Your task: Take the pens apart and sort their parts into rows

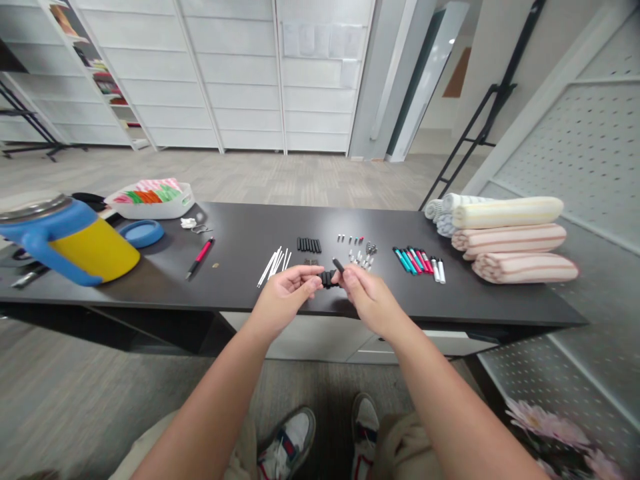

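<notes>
My left hand (287, 288) and my right hand (364, 293) meet over the near edge of the dark table (250, 227). Both are closed in a pinch on a small bundle of black pen parts (329, 277) held between them. A short black piece (338, 265) sticks up from my right fingers. Just behind my hands lie white thin tubes (274, 264), a row of black caps (309, 245), small metal tips and springs (359, 252), and several assembled pens in teal, pink and white (419, 261).
A blue and yellow jug (75, 243) lies on its side at the left, by a blue lid (141, 233). A red pen (201, 257) and a white tray of coloured items (153, 198) sit left of centre. Rolled towels (510, 240) are stacked at the right.
</notes>
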`<action>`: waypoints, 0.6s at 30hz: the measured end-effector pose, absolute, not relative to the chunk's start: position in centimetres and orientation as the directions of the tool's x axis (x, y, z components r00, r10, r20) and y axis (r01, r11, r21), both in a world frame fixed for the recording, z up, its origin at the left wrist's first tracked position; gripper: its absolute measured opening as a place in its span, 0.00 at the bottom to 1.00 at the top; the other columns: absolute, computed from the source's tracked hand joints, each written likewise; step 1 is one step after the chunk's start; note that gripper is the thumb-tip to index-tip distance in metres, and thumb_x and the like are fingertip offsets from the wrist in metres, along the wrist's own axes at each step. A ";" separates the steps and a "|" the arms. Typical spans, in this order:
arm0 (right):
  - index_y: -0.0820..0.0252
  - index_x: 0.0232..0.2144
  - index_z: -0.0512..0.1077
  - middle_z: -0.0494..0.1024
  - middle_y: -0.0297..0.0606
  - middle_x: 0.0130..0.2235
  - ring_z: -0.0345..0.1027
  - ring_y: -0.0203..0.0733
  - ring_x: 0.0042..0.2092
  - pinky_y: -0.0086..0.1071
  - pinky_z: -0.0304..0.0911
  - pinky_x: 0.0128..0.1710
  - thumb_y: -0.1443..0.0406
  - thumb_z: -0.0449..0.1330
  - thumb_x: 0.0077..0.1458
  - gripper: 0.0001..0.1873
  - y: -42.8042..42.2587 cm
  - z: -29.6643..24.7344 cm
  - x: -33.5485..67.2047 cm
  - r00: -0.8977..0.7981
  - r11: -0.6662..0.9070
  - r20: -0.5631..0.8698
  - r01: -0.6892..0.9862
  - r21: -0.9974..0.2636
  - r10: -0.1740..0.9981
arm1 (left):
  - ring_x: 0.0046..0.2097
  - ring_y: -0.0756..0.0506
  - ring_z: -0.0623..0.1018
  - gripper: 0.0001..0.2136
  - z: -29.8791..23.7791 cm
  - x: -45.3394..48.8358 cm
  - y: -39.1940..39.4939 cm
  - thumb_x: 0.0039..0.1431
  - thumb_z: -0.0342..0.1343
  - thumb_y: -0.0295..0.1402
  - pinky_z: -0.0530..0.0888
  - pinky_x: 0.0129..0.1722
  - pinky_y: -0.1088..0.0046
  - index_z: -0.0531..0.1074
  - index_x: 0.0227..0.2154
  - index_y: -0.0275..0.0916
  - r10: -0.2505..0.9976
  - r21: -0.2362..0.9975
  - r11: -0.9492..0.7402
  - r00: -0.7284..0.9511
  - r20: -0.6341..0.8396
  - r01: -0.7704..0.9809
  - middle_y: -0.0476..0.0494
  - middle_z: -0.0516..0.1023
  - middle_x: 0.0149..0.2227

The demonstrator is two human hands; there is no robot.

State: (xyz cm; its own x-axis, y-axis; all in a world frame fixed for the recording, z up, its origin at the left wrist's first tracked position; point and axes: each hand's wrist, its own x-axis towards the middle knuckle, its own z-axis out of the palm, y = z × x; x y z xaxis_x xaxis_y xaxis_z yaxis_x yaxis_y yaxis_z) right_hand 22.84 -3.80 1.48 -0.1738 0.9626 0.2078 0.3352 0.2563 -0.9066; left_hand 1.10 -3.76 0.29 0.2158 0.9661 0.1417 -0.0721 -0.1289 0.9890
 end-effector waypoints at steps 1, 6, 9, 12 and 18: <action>0.56 0.42 0.76 0.75 0.34 0.32 0.66 0.40 0.32 0.31 0.56 0.34 0.50 0.48 0.73 0.22 -4.0 1.5 22.3 -0.260 0.299 0.216 0.340 -0.892 0.941 | 0.35 0.49 0.78 0.17 0.2 1.0 -3.7 0.62 0.66 0.41 0.75 0.37 0.73 0.81 0.50 0.38 0.969 0.987 -0.120 0.204 0.139 -0.103 0.43 0.83 0.37; 0.58 0.36 0.75 0.72 0.30 0.28 0.63 0.36 0.30 0.29 0.54 0.33 0.55 0.52 0.73 0.19 -3.8 1.3 21.7 -0.456 0.457 0.252 0.424 -0.782 0.853 | 0.33 0.53 0.75 0.16 -0.3 0.8 -3.6 0.63 0.67 0.41 0.73 0.38 0.76 0.83 0.49 0.39 0.971 0.970 -0.123 0.177 0.161 -0.208 0.46 0.81 0.37; 0.59 0.35 0.75 0.70 0.29 0.26 0.61 0.35 0.29 0.29 0.53 0.32 0.55 0.52 0.73 0.19 -3.7 1.2 22.0 -0.477 0.451 0.234 0.413 -0.791 0.847 | 0.34 0.52 0.76 0.15 -0.1 1.0 -3.7 0.61 0.68 0.39 0.74 0.39 0.75 0.83 0.49 0.40 0.969 0.976 -0.108 0.200 0.146 -0.188 0.47 0.81 0.35; 0.59 0.37 0.76 0.70 0.28 0.26 0.62 0.35 0.29 0.28 0.53 0.32 0.55 0.52 0.73 0.19 -3.8 1.2 22.1 -0.493 0.460 0.231 0.416 -0.785 0.839 | 0.36 0.50 0.78 0.14 0.2 1.2 -3.7 0.59 0.70 0.38 0.75 0.40 0.74 0.83 0.46 0.39 0.961 0.983 -0.104 0.238 0.139 -0.151 0.47 0.82 0.33; 0.58 0.41 0.79 0.80 0.34 0.36 0.71 0.38 0.38 0.29 0.59 0.39 0.57 0.51 0.74 0.19 -3.6 1.5 21.8 -0.531 0.479 0.235 0.387 -0.788 0.814 | 0.36 0.48 0.81 0.12 -0.1 1.5 -3.7 0.58 0.71 0.38 0.77 0.41 0.71 0.82 0.40 0.37 0.974 0.982 -0.081 0.196 0.114 -0.170 0.46 0.83 0.32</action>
State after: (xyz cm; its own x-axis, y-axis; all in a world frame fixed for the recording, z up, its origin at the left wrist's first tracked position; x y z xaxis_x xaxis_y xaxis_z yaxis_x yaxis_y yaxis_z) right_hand 21.77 -3.64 1.47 -0.5308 0.8144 0.2345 0.3870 0.4791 -0.7879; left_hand 1.50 -3.74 -0.05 0.1957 0.9740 0.1143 -0.1704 -0.0810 0.9820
